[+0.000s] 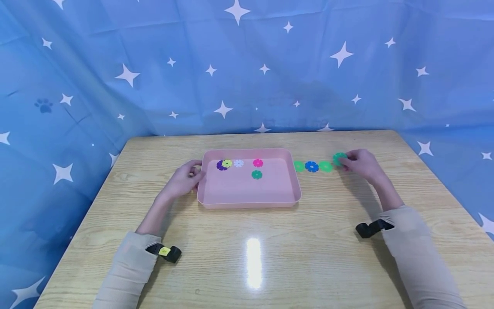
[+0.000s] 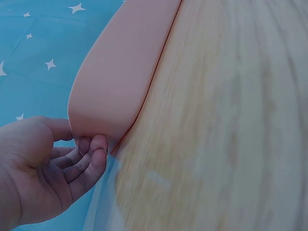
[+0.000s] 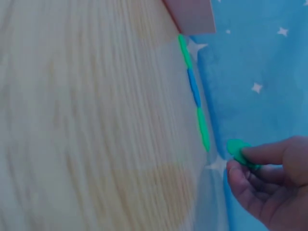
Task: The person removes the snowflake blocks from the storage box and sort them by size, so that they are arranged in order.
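Left hand [image 1: 183,179] gripped left end of pink rectangular plastic tray [image 1: 247,193] on pale wood-grain counter [image 1: 208,253]. Right hand [image 1: 364,164], well apart, pinched green notched plastic disc [image 1: 338,158] near far end of green-blue-green disc row [image 1: 311,166] beside tray's right wall. Inside tray lay purple disc [image 1: 220,165], partly under yellow disc [image 1: 227,163], plus white disc [image 1: 239,163], pink disc [image 1: 257,163], teal-green disc [image 1: 256,174].
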`<state>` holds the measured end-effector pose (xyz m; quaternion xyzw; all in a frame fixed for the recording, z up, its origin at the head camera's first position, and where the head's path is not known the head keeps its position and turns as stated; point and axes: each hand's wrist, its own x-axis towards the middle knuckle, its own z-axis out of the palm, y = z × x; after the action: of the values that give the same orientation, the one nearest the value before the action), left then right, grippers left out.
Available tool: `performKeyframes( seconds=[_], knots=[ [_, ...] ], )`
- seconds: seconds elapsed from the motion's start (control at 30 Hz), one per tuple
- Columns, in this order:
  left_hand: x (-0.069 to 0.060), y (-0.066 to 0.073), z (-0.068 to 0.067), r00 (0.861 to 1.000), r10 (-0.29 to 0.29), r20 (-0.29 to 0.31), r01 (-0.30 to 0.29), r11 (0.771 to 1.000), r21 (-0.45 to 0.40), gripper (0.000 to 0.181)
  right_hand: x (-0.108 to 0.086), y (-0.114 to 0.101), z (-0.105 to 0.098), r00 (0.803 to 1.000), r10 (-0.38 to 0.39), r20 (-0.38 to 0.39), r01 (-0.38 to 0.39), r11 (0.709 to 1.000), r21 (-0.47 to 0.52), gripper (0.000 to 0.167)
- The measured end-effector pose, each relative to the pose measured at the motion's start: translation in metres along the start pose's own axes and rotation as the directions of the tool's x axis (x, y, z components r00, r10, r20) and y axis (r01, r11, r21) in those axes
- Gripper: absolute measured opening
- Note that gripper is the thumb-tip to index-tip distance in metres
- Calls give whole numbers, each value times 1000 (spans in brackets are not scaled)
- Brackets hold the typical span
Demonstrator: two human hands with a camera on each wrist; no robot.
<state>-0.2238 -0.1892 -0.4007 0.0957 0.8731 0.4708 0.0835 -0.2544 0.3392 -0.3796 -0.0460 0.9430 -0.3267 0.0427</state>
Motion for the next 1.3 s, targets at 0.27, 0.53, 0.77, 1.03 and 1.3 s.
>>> performKeyframes(
  seconds=[0.27, 0.53, 0.77, 1.03, 1.3],
  knots=[
    [-1, 1, 1, 1000, -1, -4, 1, 1000, -2, 48, 4, 16, -3, 994, 76, 79, -79, 996, 38, 41],
    [-2, 1, 0, 1000, 1, -6, -1, 1000, -6, 48, 8, 17, -3, 993, 96, 70, -96, 995, 5, 47],
    [-1, 1, 0, 1000, 1, -4, -1, 1000, -5, 48, 9, 19, -2, 994, 106, 40, -103, 992, -69, 48],
    [0, 1, 1, 1000, 4, -7, -4, 1000, -9, 47, 7, 19, 1, 994, 106, 7, -105, 991, -85, 45],
    [0, 0, 1, 1000, 5, -9, -5, 1000, -23, 45, 3, 13, 2, 995, 102, 0, -102, 993, -64, 47]
  ],
)
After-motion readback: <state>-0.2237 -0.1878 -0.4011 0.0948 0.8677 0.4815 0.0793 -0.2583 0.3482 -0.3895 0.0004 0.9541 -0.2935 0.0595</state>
